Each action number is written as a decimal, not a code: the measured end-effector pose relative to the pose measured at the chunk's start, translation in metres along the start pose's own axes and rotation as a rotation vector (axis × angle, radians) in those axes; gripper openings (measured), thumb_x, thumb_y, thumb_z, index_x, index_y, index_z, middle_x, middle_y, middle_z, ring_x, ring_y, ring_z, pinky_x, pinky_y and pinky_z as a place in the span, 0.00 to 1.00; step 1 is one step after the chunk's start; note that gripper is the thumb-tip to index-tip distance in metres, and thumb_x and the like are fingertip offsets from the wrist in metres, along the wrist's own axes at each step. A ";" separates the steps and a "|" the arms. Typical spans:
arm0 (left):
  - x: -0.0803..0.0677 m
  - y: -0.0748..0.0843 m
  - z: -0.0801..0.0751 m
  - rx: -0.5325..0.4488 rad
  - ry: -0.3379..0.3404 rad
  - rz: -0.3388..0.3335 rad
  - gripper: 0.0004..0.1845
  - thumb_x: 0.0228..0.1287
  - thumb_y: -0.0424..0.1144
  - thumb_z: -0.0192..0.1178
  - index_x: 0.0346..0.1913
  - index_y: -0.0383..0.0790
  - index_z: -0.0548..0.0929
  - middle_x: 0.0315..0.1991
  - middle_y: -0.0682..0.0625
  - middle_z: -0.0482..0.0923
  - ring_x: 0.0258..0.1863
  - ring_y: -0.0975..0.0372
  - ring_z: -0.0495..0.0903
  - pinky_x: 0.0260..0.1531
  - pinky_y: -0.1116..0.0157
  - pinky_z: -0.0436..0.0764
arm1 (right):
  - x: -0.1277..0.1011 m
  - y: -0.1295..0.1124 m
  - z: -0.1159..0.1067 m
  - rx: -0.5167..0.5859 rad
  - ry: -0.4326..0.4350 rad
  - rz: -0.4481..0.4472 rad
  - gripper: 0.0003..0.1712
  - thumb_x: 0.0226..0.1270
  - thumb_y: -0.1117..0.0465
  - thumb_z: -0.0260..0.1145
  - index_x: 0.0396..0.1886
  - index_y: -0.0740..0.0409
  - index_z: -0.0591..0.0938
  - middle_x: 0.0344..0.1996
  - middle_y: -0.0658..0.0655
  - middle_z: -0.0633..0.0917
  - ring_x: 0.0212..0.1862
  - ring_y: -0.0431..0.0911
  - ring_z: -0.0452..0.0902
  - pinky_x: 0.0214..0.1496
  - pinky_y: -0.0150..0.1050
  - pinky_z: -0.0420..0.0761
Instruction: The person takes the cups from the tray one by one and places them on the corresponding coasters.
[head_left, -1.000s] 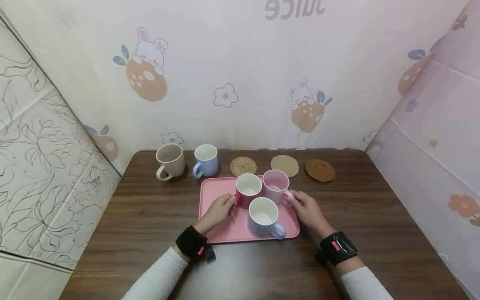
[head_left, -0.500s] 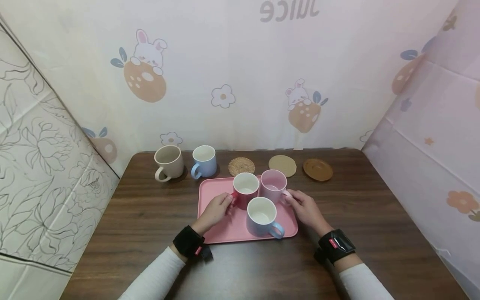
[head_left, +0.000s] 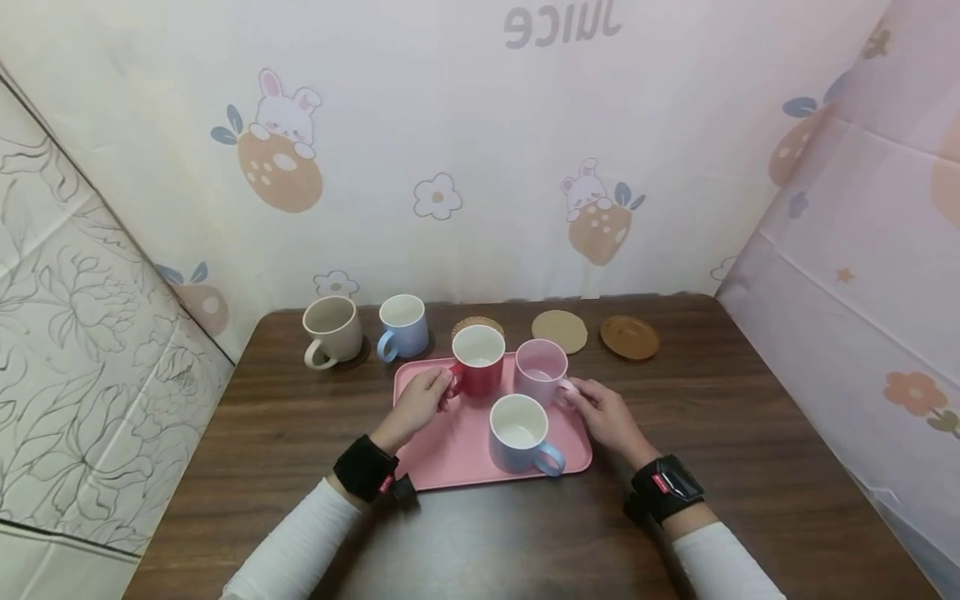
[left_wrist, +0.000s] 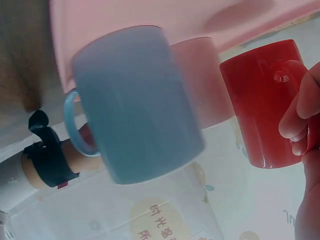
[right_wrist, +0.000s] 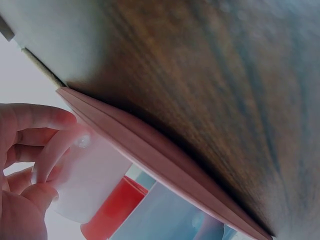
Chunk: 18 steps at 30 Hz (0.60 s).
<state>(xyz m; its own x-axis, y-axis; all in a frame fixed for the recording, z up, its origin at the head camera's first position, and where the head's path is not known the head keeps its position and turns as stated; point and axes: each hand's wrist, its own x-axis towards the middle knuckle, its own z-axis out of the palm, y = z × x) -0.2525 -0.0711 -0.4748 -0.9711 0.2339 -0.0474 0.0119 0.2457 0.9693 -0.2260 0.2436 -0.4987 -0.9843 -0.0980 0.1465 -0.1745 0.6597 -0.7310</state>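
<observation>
Left hand (head_left: 420, 400) grips red cup (head_left: 477, 363) by its handle, lifted off pink tray (head_left: 450, 450). Right hand (head_left: 603, 412) holds pink cup (head_left: 542, 373) handle. Blue cup (head_left: 517, 433) sits btw them.

Five ceramic mugs: red (head_left: 478, 362), pink (head_left: 541, 372), beige (head_left: 330, 329), two blue (head_left: 517, 432) (head_left: 402, 325). Three round coasters (head_left: 559, 331). One pink plastic tray (head_left: 450, 442).
</observation>
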 end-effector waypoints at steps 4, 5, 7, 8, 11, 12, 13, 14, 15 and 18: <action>0.008 0.006 -0.006 -0.015 -0.007 -0.012 0.15 0.78 0.37 0.44 0.37 0.27 0.75 0.29 0.43 0.74 0.24 0.63 0.73 0.33 0.63 0.79 | 0.000 0.001 0.000 -0.001 -0.004 0.003 0.18 0.71 0.58 0.61 0.57 0.59 0.81 0.31 0.56 0.80 0.33 0.44 0.72 0.34 0.32 0.74; 0.010 0.007 -0.008 -0.020 -0.013 -0.013 0.15 0.78 0.37 0.43 0.38 0.27 0.75 0.29 0.44 0.73 0.24 0.62 0.73 0.34 0.62 0.79 | 0.000 0.001 0.000 -0.004 -0.002 0.001 0.18 0.72 0.58 0.61 0.57 0.59 0.81 0.31 0.56 0.80 0.33 0.44 0.72 0.34 0.32 0.74; 0.015 0.010 -0.010 -0.033 -0.018 -0.026 0.15 0.78 0.38 0.43 0.40 0.27 0.75 0.30 0.46 0.73 0.26 0.62 0.74 0.35 0.61 0.80 | 0.000 0.002 -0.001 -0.005 0.003 -0.006 0.18 0.71 0.58 0.61 0.56 0.60 0.81 0.32 0.56 0.81 0.34 0.44 0.73 0.35 0.32 0.75; 0.018 0.011 -0.011 -0.038 -0.021 -0.030 0.16 0.78 0.38 0.43 0.41 0.27 0.74 0.30 0.46 0.72 0.26 0.62 0.74 0.36 0.62 0.80 | 0.000 0.002 -0.001 -0.004 0.005 -0.008 0.18 0.71 0.58 0.61 0.56 0.60 0.81 0.32 0.57 0.81 0.35 0.44 0.73 0.35 0.32 0.75; 0.027 0.013 -0.014 -0.030 -0.023 -0.036 0.16 0.79 0.40 0.42 0.42 0.29 0.74 0.32 0.46 0.72 0.28 0.62 0.75 0.39 0.60 0.80 | 0.001 0.003 -0.001 0.001 0.009 -0.003 0.18 0.71 0.57 0.61 0.56 0.59 0.82 0.32 0.56 0.81 0.35 0.45 0.73 0.36 0.32 0.75; 0.030 0.013 -0.015 -0.028 -0.022 -0.040 0.16 0.79 0.41 0.42 0.42 0.30 0.75 0.32 0.46 0.73 0.29 0.61 0.76 0.41 0.59 0.81 | 0.001 0.003 -0.001 0.004 0.009 0.002 0.18 0.71 0.57 0.62 0.56 0.59 0.82 0.32 0.56 0.81 0.35 0.45 0.73 0.36 0.32 0.75; 0.033 0.014 -0.016 -0.018 -0.019 -0.037 0.16 0.79 0.42 0.42 0.42 0.31 0.74 0.33 0.46 0.73 0.29 0.62 0.76 0.42 0.58 0.81 | 0.001 0.002 -0.001 0.007 0.007 0.009 0.18 0.71 0.57 0.62 0.56 0.59 0.82 0.32 0.56 0.81 0.35 0.45 0.73 0.35 0.32 0.75; 0.036 0.014 -0.017 -0.010 -0.017 -0.034 0.17 0.79 0.42 0.42 0.42 0.31 0.74 0.33 0.45 0.73 0.29 0.62 0.76 0.42 0.57 0.81 | 0.000 0.002 -0.001 0.008 0.006 0.011 0.18 0.71 0.57 0.62 0.56 0.59 0.81 0.32 0.56 0.81 0.34 0.45 0.73 0.35 0.32 0.75; 0.039 0.014 -0.017 -0.004 -0.012 -0.036 0.17 0.79 0.43 0.42 0.42 0.31 0.74 0.34 0.44 0.74 0.29 0.62 0.76 0.43 0.56 0.81 | 0.000 0.002 -0.001 0.012 0.002 0.017 0.18 0.71 0.57 0.62 0.57 0.58 0.81 0.32 0.56 0.81 0.34 0.45 0.73 0.35 0.32 0.75; 0.048 0.011 -0.020 0.015 0.009 -0.030 0.19 0.79 0.44 0.42 0.43 0.29 0.74 0.35 0.41 0.74 0.30 0.60 0.77 0.42 0.57 0.81 | -0.001 0.000 0.000 0.013 -0.014 0.026 0.19 0.71 0.57 0.62 0.58 0.57 0.81 0.32 0.55 0.81 0.34 0.45 0.72 0.35 0.33 0.75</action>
<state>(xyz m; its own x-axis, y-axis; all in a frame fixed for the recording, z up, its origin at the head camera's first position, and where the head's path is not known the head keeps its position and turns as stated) -0.3038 -0.0761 -0.4612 -0.9733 0.2176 -0.0737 -0.0133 0.2669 0.9636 -0.2251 0.2438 -0.4994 -0.9887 -0.0915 0.1185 -0.1494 0.6521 -0.7433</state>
